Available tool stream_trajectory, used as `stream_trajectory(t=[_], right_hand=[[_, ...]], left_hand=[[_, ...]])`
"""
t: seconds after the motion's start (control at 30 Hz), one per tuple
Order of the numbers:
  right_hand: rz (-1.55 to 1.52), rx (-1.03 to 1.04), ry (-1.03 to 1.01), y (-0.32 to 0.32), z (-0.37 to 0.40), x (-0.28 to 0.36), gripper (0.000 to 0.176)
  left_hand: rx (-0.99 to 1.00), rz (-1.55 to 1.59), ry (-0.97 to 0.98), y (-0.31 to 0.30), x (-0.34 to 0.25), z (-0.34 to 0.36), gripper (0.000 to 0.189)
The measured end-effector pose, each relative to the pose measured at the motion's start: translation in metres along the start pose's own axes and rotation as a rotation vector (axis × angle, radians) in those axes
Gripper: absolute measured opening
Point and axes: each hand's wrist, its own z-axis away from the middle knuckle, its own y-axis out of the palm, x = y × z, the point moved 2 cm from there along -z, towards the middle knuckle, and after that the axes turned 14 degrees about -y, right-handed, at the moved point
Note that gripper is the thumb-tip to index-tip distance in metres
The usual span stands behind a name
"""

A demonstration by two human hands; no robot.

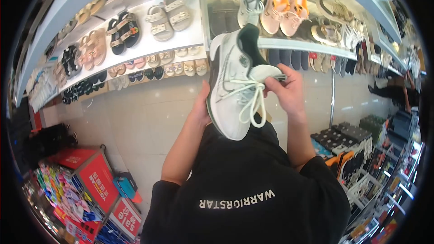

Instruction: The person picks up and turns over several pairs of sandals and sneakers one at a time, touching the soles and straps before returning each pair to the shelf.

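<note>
A white sneaker (233,104) with pale laces and a dark green lining is held up in front of my black shirt, its toe pointing toward me. My left hand (203,104) supports it along the sole side, and most of those fingers are hidden behind the shoe. At the other side, my right hand (285,89) pinches the shoe's tongue (267,73) between thumb and fingers. The laces are tied in a bow that hangs over the front. Just beyond the heel, a similar white shoe (249,7) stands on the shelf.
White shelves (280,44) of sandals and shoes cross the top. Peach sneakers (274,11) stand near the centre. A red bin (97,180) with colourful goods is at lower left. Boxes and racks (346,138) stand at right, with a person in dark clothes (393,92) beyond.
</note>
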Motion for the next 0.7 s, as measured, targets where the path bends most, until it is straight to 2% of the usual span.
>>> stream_trajectory(t=[0.1,0.13,0.17,0.2,0.27,0.3,0.33,0.4,0.43,0.5,0.53,0.6,0.63,0.67,0.7], right_hand=[[0.033,-0.143,0.056,0.009,0.019,-0.004,0.018],[0.050,-0.182,0.094,0.008,0.021,-0.005,0.021],[0.059,-0.160,0.107,0.004,0.023,-0.006,0.037],[0.054,-0.168,0.097,0.003,0.022,-0.004,0.037],[0.060,-0.167,0.056,0.004,0.020,0.003,0.051],[0.018,-0.113,0.115,0.000,0.020,0.004,0.069],[0.011,-0.100,0.104,0.001,0.020,0.004,0.069],[0.317,0.031,-0.051,0.011,0.023,0.005,0.089],[0.304,0.049,-0.061,0.016,0.026,0.009,0.089],[0.563,0.292,-0.040,0.030,0.033,0.019,0.111],[0.553,0.304,-0.049,0.032,0.032,0.018,0.111],[0.264,0.473,0.022,0.034,0.034,0.011,0.121],[0.131,0.448,0.043,0.034,0.034,0.010,0.116],[0.129,0.461,0.042,0.031,0.036,0.014,0.116],[0.075,0.453,0.129,0.028,0.036,0.021,0.111]], left_hand=[[-0.033,-0.118,-0.124,0.001,-0.001,-0.006,0.070],[-0.038,-0.033,-0.141,0.008,0.000,-0.007,0.065],[-0.043,0.051,-0.155,0.013,0.001,-0.009,0.060],[-0.043,0.038,-0.160,0.019,0.004,-0.009,0.060],[-0.046,0.105,-0.147,0.027,0.011,-0.007,0.061],[-0.046,0.095,-0.136,0.031,0.015,-0.006,0.061],[-0.040,0.078,-0.088,0.034,0.017,-0.005,0.062],[-0.040,0.056,-0.016,0.037,0.020,-0.003,0.062],[-0.049,0.056,0.052,0.035,0.020,-0.002,0.063],[-0.057,0.058,0.141,0.039,0.019,0.004,0.066],[-0.064,0.052,0.157,0.044,0.022,0.008,0.066],[0.074,0.058,0.308,0.063,0.029,0.017,0.065],[-0.007,0.010,0.344,0.071,0.036,0.018,0.065],[-0.009,0.012,0.358,0.078,0.041,0.016,0.065],[0.084,0.025,0.353,0.087,0.046,0.015,0.064]])
